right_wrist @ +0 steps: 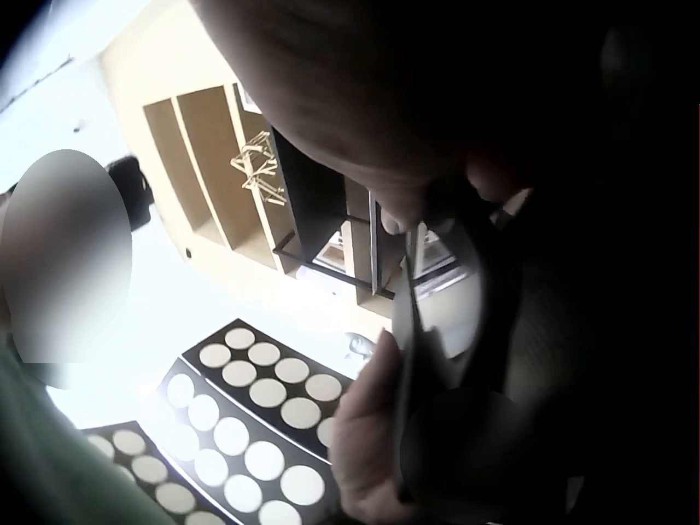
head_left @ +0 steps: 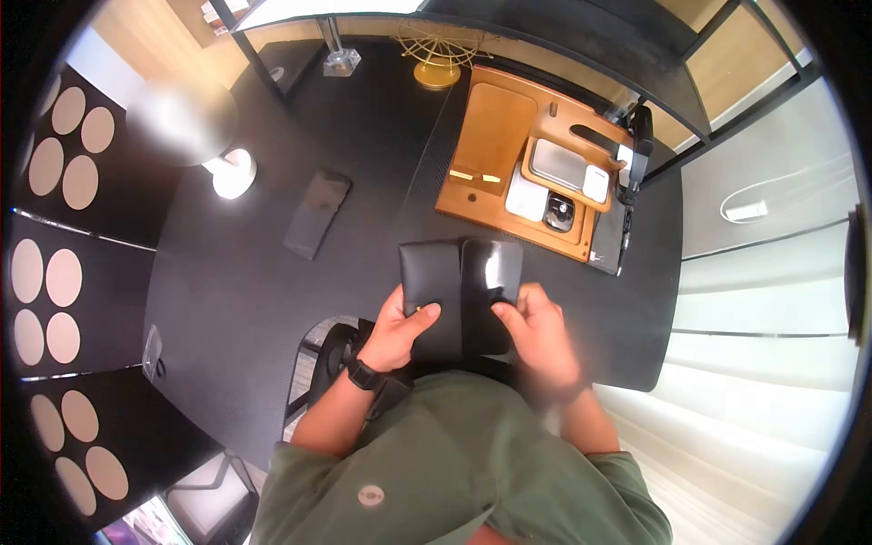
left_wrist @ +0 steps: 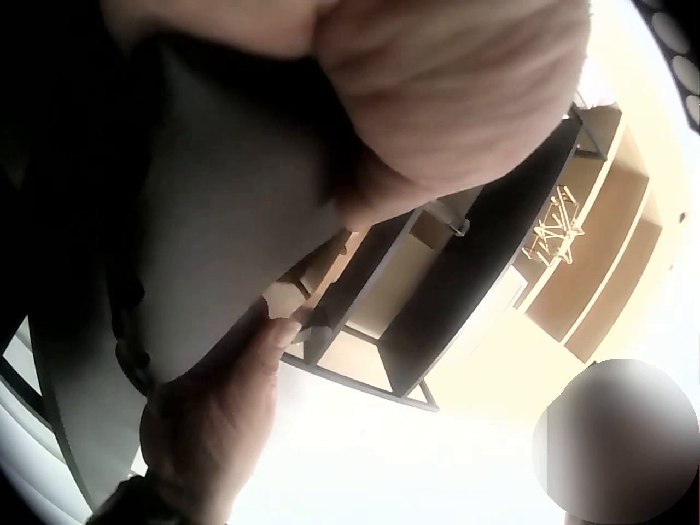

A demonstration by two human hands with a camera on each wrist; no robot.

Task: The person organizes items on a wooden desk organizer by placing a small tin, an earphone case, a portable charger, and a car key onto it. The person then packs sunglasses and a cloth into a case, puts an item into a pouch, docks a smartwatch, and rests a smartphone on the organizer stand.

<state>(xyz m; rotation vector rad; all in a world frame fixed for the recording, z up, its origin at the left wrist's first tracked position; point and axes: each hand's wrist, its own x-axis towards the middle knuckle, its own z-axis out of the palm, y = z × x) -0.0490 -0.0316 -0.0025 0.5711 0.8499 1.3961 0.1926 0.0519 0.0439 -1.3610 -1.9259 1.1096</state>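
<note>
An open black folding case (head_left: pixel 460 289) is held above the near edge of the black table (head_left: pixel 272 272). My left hand (head_left: pixel 411 320) grips its left half, thumb laid on top. Gripping the right half is my right hand (head_left: pixel 516 316), blurred, with its thumb on the glossy inner face. From below, the left wrist view shows the case's grey underside (left_wrist: pixel 219 219), my left hand (left_wrist: pixel 459 88) above it and the other hand's fingers (left_wrist: pixel 213 421) underneath. The right wrist view shows the case (right_wrist: pixel 465 361) edge-on in shadow.
A wooden organiser tray (head_left: pixel 490 136) with white and silver devices sits at the far right of the table. A flat dark pouch (head_left: pixel 317 214) lies mid-table, a white round object (head_left: pixel 233 173) to its left, and a gold wire stand (head_left: pixel 438 60) at the back.
</note>
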